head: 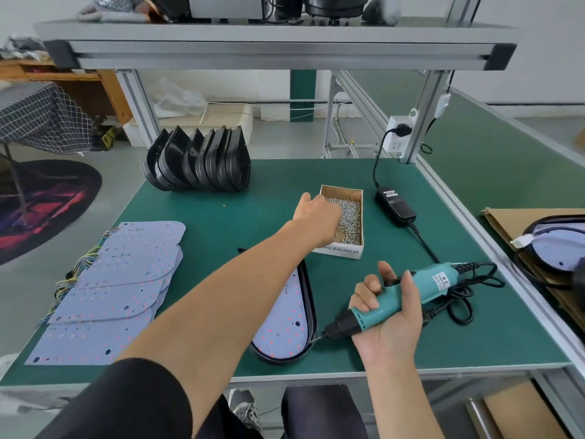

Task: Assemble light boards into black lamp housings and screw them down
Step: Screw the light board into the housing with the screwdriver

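Observation:
A black lamp housing (311,312) lies near the table's front edge with a pale blue light board (285,327) seated inside it; my left forearm crosses over its upper part. My left hand (316,217) reaches into a small cardboard box (340,250) of silver screws (349,217), fingers down among them and hidden from view. My right hand (387,312) grips a teal electric screwdriver (399,297), its black tip pointing left at the housing's rim. A stack of loose light boards (126,280) with coloured wires lies at the left. Several empty black housings (199,163) stand in a row at the back.
A black power adapter (395,204) and its cable run from a wall socket (400,131) to the screwdriver. Finished lamps on cardboard (512,223) sit on the right bench. An aluminium shelf frame (275,49) hangs overhead. The green table mat (221,223) ends just before my body.

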`<action>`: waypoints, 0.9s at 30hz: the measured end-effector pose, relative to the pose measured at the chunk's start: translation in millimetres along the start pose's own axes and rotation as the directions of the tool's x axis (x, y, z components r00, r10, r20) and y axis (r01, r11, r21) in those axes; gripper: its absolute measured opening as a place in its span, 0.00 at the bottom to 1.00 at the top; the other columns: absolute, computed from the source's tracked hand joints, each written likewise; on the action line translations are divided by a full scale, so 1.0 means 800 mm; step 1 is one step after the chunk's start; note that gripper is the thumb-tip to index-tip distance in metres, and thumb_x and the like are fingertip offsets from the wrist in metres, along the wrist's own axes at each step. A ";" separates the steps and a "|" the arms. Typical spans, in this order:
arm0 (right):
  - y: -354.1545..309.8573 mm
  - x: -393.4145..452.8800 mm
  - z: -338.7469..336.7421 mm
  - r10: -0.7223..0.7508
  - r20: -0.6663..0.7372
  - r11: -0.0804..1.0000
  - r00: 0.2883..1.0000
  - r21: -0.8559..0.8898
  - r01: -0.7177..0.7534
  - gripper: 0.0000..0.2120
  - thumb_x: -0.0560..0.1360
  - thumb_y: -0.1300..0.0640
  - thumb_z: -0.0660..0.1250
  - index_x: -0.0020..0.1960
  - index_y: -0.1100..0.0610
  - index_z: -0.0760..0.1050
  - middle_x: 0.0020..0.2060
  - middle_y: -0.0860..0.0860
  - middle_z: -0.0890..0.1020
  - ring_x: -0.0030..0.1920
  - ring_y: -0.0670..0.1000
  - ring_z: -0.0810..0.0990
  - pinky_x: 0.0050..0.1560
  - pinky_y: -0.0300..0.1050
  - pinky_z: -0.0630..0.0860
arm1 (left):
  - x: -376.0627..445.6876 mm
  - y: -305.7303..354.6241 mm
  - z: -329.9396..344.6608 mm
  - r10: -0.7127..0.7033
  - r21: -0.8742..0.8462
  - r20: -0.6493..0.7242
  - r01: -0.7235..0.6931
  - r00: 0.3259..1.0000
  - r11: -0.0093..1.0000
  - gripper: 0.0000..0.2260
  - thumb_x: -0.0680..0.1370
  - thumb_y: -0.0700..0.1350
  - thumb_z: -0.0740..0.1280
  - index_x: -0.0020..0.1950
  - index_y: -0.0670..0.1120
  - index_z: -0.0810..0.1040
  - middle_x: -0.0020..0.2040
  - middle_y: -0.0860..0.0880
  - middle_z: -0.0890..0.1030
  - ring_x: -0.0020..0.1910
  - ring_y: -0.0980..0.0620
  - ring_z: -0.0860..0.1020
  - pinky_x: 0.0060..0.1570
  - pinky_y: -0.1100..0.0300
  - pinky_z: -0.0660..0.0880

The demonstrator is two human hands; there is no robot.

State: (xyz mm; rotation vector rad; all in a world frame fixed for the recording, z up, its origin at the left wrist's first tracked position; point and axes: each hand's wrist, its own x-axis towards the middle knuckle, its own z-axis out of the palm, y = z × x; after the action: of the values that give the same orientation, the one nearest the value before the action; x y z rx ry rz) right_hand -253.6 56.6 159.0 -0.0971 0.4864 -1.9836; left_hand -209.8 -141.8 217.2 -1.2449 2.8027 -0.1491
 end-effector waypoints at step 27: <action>-0.004 0.001 0.004 -0.035 -0.012 0.999 0.999 -0.005 0.035 0.12 0.79 0.46 0.66 0.48 0.54 0.81 0.35 0.48 0.70 0.28 0.45 0.66 0.28 0.36 0.68 | -0.116 -0.043 -0.047 -0.236 -0.861 -0.247 -0.101 0.940 0.498 0.04 0.75 0.44 0.71 0.41 0.52 0.80 0.35 0.56 0.80 0.32 0.63 0.74 0.35 0.71 0.70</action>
State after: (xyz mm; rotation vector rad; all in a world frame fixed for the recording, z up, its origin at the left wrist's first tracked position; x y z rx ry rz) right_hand -256.3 56.1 162.8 -0.0978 0.5004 -2.0182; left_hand -126.2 -93.9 260.9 -1.5714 3.1803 1.3906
